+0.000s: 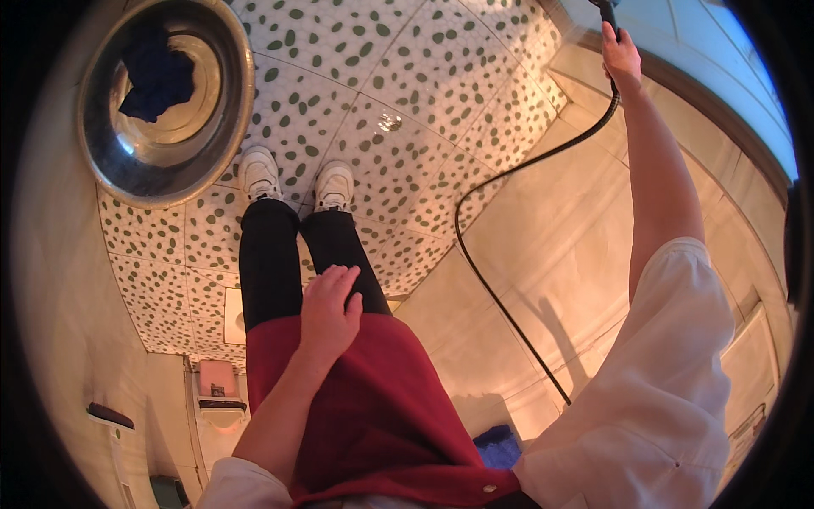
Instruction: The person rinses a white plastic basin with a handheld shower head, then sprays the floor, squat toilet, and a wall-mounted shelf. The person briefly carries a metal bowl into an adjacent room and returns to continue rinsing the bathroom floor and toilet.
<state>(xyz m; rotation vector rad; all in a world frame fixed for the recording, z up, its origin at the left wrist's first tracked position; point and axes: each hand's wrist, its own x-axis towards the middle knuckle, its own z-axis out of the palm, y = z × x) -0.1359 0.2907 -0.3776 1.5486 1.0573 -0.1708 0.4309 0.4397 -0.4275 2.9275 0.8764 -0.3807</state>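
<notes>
My right hand [622, 58] is raised at the upper right, wrapped around the black handle of a hand shower [608, 14]. The shower's head is cut off by the top of the picture. From the handle a black flexible hose [459, 216] loops down along the tiled wall. My left hand [331, 308] hangs in front of my red apron [381, 388], holding nothing, with the thumb apart from loosely bent fingers. Beyond my feet to the left stands a wide metal basin [238, 127]. A crumpled dark blue cloth [159, 79] lies inside it.
White floor tiles with green pebble spots [407, 159] surround my white shoes [259, 172]. A wet, shiny patch [389, 122] shows on them. A brush [111, 415] with a pale handle is at the lower left, near a pink object [217, 380]. Blue fabric [497, 447] shows beside the apron.
</notes>
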